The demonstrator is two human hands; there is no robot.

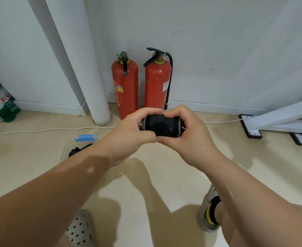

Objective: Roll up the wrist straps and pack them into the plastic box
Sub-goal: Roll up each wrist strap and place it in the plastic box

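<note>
Fig.: head view. Beige floor [244,154]; white pipe [93,86] rises at far left-centre. Two red extinguishers stand by the far wall, left one [125,86] just beside right one [157,82]. Clear plastic box [64,148] w/ blue latch [85,137] sits on floor at left, partly behind left forearm; dark straps [77,150] inside. Left hand [128,134] and right hand [191,138] meet at centre, fingers curled round opposite ends of a rolled black wrist strap [160,124], held level above floor, right of box.
</note>
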